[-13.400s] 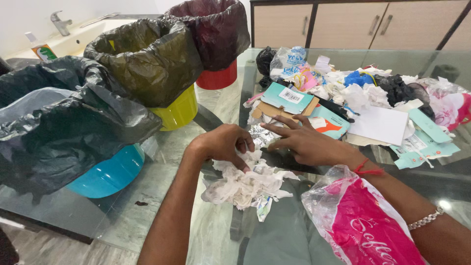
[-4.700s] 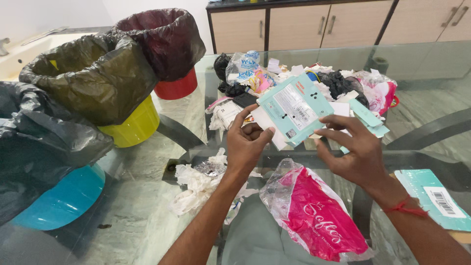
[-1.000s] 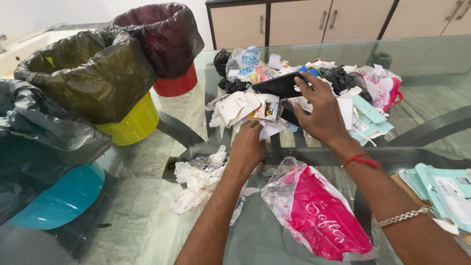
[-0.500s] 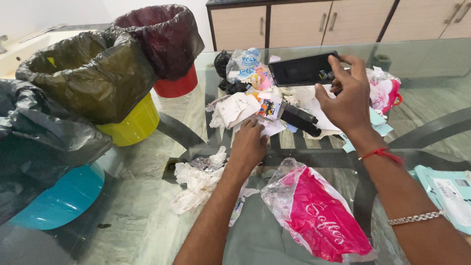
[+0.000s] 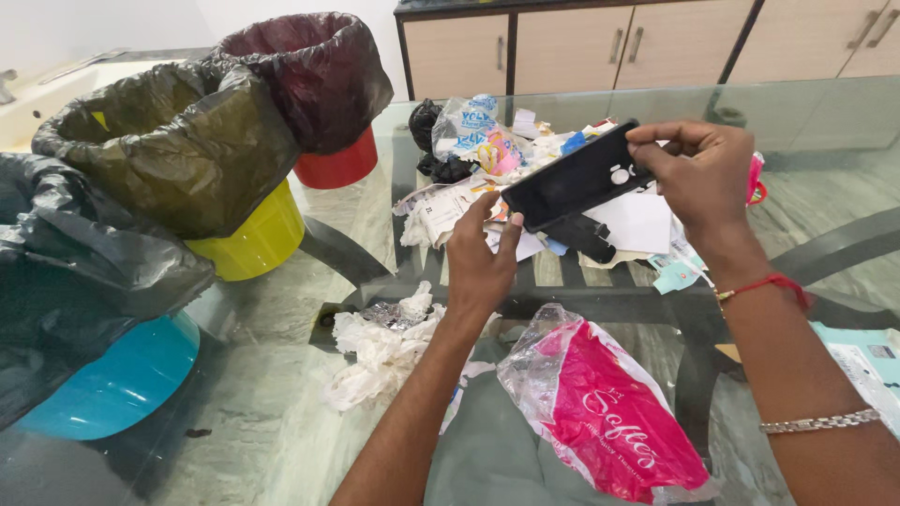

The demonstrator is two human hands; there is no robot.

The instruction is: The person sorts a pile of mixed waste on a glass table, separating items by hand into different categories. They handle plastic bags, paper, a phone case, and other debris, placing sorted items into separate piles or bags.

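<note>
A flat black rectangular case (image 5: 574,178) is held tilted above the glass table (image 5: 281,328). My right hand (image 5: 705,178) grips its upper right end. My left hand (image 5: 480,262) reaches up with its fingertips at the lower left end. Under the case lies a heap of mixed waste (image 5: 525,155): white papers, printed wrappers, black plastic and teal card pieces.
Three lined bins stand at the left: blue (image 5: 112,375), yellow (image 5: 248,239) and red (image 5: 337,164). Crumpled white tissue (image 5: 380,351) and a pink plastic bag (image 5: 605,412) lie near me. Teal cartons (image 5: 867,365) sit at the right edge. Wooden cabinets (image 5: 656,42) run along the back.
My right hand lifted the black case out of the heap and brought it lower and tilted. My left hand rose from the papers to touch the case's lower end.
</note>
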